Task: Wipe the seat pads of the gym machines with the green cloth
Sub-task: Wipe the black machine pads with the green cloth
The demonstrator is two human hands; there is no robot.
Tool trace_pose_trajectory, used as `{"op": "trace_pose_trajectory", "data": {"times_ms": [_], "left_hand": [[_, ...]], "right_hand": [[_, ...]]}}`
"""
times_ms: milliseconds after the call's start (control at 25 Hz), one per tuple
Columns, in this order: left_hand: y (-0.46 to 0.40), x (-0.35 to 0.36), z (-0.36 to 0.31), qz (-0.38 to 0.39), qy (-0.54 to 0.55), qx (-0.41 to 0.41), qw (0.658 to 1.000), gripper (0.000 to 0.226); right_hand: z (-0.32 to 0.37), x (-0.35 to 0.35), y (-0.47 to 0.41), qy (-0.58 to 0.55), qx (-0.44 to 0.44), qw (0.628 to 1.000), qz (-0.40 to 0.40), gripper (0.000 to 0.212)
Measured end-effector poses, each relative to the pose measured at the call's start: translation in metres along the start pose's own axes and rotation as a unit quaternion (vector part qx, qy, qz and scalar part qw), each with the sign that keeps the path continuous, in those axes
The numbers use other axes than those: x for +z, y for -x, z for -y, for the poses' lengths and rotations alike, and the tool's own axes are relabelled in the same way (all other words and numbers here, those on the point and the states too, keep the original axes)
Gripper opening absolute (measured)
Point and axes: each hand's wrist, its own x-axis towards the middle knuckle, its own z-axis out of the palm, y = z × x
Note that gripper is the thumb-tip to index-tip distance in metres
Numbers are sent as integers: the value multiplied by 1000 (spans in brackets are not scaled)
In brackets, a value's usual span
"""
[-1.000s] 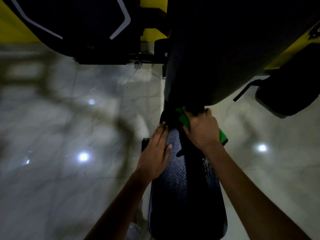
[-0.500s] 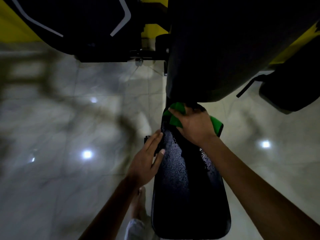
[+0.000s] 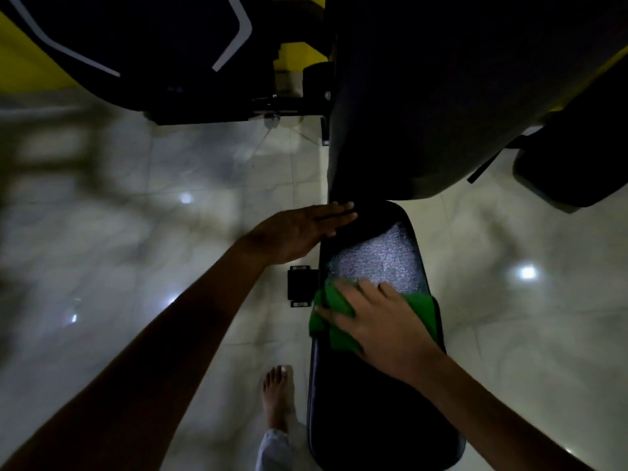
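Observation:
A long black seat pad (image 3: 373,413) runs from the bottom of the view up to a large dark back pad (image 3: 441,96). Its far half glistens with wet droplets. The green cloth (image 3: 334,326) lies across the middle of the pad, and my right hand (image 3: 380,321) presses flat on it with spread fingers. With straight fingers, my left hand (image 3: 299,232) rests on the pad's far left corner, just under the back pad.
Glossy pale floor tiles (image 3: 136,266) surround the bench. A black bracket (image 3: 299,285) sticks out on the pad's left side. My bare foot (image 3: 277,396) stands left of the pad. Other dark padded machines (image 3: 136,45) with yellow frames fill the top.
My right hand has dragged the green cloth from the pad's far end toward me to its middle. My left hand has moved up to the far left corner.

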Motion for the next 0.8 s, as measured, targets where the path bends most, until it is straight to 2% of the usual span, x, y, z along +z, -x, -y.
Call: {"op": "trace_pose_trajectory", "data": {"times_ms": [80, 240, 320, 440, 520, 600, 640, 800], "left_hand": [[-5, 7, -2, 10, -15, 34, 999, 50], [-6, 6, 13, 59, -57, 68, 994, 56], [-7, 4, 16, 82, -63, 78, 992, 56], [-8, 4, 16, 77, -82, 83, 990, 58], [-7, 3, 13, 70, -79, 73, 992, 57], [-6, 3, 9, 70, -70, 68, 993, 56], [-6, 4, 6, 74, -67, 72, 992, 55], [-10, 10, -1, 81, -64, 96, 990, 54]], "right_hand": [[2, -3, 8, -4, -42, 999, 18, 68], [-22, -7, -28, -19, 104, 994, -13, 67], [-8, -3, -16, -21, 51, 998, -1, 63], [13, -3, 9, -28, -46, 999, -2, 48], [-1, -6, -5, -24, 0, 1000, 19, 52], [-11, -5, -16, -33, 80, 996, -8, 66], [-7, -3, -11, -34, 86, 996, -12, 69], [15, 2, 37, -36, -24, 999, 16, 74]]}}
